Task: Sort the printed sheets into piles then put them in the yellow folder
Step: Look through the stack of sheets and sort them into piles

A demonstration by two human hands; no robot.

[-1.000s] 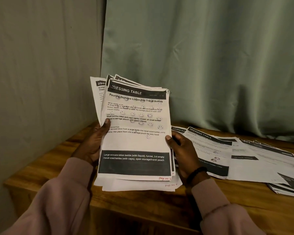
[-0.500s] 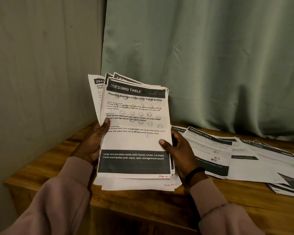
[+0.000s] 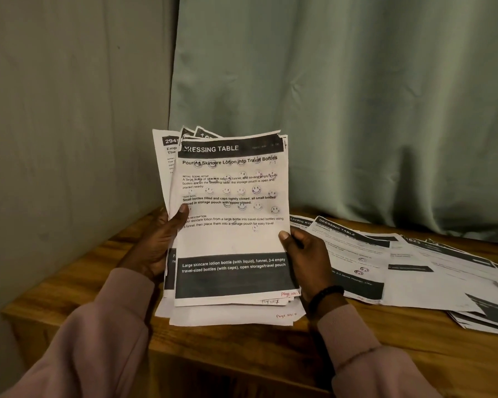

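You are looking at a dim, warm-lit view, softest toward three and nine o'clock, with wide-angle bending at the edges and a shadow on the curtain (image 3: 357, 110).

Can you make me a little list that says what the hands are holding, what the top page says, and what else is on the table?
left hand: grips the left edge of the stack of papers, thumb on the front
right hand: grips the right edge of the same stack
top page heading: DRESSING TABLE
stack position: held upright, its bottom edge low over the table
loose papers: spread flat on the table, to the right
behind: curtain
yellow folder: not in view
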